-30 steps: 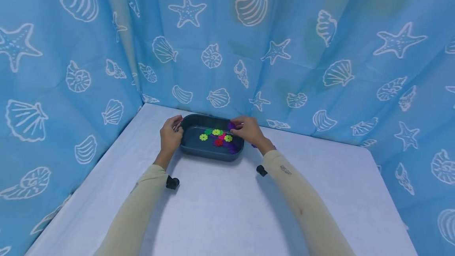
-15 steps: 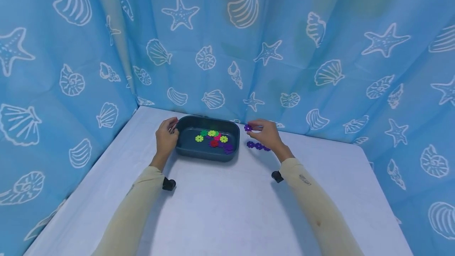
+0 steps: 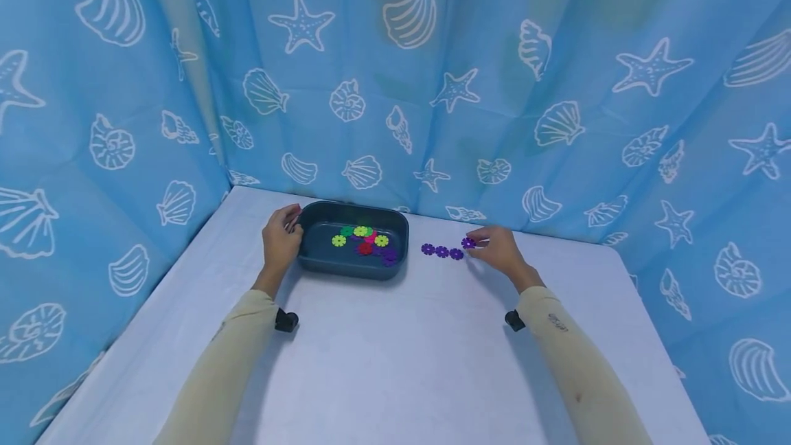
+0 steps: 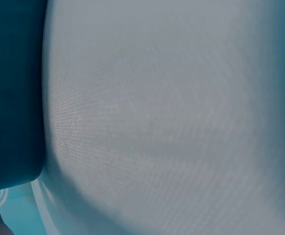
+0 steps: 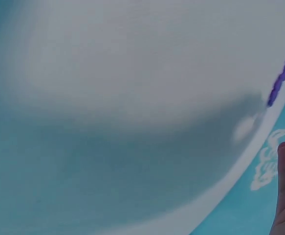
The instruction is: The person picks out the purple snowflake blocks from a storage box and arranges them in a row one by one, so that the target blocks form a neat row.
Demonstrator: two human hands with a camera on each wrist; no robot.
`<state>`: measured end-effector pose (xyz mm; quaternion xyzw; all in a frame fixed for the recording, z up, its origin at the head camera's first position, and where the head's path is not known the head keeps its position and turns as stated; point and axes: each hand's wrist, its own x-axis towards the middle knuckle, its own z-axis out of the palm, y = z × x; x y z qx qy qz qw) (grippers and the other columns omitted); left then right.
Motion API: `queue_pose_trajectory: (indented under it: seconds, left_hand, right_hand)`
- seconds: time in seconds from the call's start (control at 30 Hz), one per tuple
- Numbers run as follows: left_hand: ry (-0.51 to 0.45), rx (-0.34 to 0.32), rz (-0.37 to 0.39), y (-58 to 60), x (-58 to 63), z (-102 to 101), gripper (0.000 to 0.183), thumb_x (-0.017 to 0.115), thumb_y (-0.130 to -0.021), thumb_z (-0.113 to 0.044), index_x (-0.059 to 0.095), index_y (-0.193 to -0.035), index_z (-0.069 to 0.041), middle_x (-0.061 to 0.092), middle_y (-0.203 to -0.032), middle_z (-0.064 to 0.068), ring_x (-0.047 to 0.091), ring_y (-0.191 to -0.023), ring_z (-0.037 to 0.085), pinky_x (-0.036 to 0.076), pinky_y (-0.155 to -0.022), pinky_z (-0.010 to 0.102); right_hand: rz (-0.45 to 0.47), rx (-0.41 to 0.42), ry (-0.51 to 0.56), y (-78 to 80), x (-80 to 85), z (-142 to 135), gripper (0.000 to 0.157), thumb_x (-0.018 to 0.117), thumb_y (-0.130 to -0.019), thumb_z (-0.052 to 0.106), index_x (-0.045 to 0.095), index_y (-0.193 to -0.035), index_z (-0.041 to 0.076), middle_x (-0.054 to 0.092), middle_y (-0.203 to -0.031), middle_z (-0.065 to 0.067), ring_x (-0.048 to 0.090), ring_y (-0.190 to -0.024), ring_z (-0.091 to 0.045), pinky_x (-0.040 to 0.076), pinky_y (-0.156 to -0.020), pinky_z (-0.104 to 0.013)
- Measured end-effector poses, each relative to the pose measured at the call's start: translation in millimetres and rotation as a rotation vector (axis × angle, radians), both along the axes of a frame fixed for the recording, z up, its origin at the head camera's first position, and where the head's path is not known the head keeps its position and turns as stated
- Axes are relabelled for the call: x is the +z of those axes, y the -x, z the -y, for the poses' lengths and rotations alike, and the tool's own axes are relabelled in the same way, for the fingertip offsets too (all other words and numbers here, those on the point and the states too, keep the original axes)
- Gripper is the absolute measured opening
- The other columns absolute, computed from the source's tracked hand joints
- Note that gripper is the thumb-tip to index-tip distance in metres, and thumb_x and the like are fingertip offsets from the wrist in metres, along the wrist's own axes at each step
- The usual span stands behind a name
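Observation:
My left hand (image 3: 281, 237) holds the left end of a dark blue-grey tray (image 3: 352, 270), fingers and thumb at its rim. In the left wrist view the tray wall (image 4: 12, 98) fills the left side, with a bit of the hand below it. Inside the tray lie several flower-shaped plastic discs, among them a yellow disc (image 3: 338, 241), a red disc (image 3: 365, 249) and purple ones. My right hand (image 3: 497, 247) pinches a purple flower-shaped disc (image 3: 467, 243) between thumb and fingers. Just left of it, 3 purple discs (image 3: 441, 251) lie in a row on the table.
A white cloth covers the table (image 3: 395, 362). Blue curtains (image 3: 371, 88) with white shell and starfish prints stand close behind the table and at both sides. A small black camera (image 3: 286, 320) sits on the left wrist, another black camera (image 3: 514, 321) on the right.
My right hand has carried the purple disc out from over the tray, rightward past the row of purple discs to its right end. The left hand stays at the tray; the head view has shifted slightly.

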<state>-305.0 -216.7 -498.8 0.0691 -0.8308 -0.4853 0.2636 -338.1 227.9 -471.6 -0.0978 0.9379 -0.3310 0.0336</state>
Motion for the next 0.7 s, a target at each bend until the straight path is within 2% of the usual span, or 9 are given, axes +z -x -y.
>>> queue_pose_trajectory:
  seconds: [0.23,0.5,0.7]
  left_hand:
    - [0.005,0.000,-0.003,0.0,-0.1,0.3,0.040,0.057,-0.090,0.009,0.058,-0.128,-0.001,0.058,-0.125,0.016,0.057,-0.121,0.024,0.046,-0.104,0.028]
    - [0.001,-0.006,-0.001,0.1,-2.8,1.0,0.040,0.056,-0.089,0.009,0.058,-0.128,-0.001,0.057,-0.125,0.015,0.057,-0.121,0.024,0.046,-0.104,0.027]
    - [0.001,-0.008,-0.014,0.2,-1.6,0.6,0.040,0.056,-0.090,0.009,0.058,-0.128,0.000,0.057,-0.125,0.015,0.057,-0.121,0.023,0.046,-0.104,0.025]
  right_hand:
    - [0.053,0.005,-0.081,-0.7,-9.7,-11.0,0.038,0.075,-0.085,0.013,0.067,-0.122,0.006,0.066,-0.116,-0.013,0.059,-0.111,-0.032,0.056,-0.091,-0.044]
    - [0.104,-0.007,-0.106,-2.0,-15.5,-9.6,0.040,0.075,-0.085,0.012,0.067,-0.123,0.007,0.064,-0.120,-0.013,0.058,-0.112,-0.032,0.055,-0.093,-0.043]
    - [0.105,-0.001,-0.112,-1.0,-15.9,-7.7,0.040,0.075,-0.085,0.011,0.066,-0.124,0.006,0.064,-0.121,-0.015,0.059,-0.112,-0.032,0.055,-0.094,-0.044]
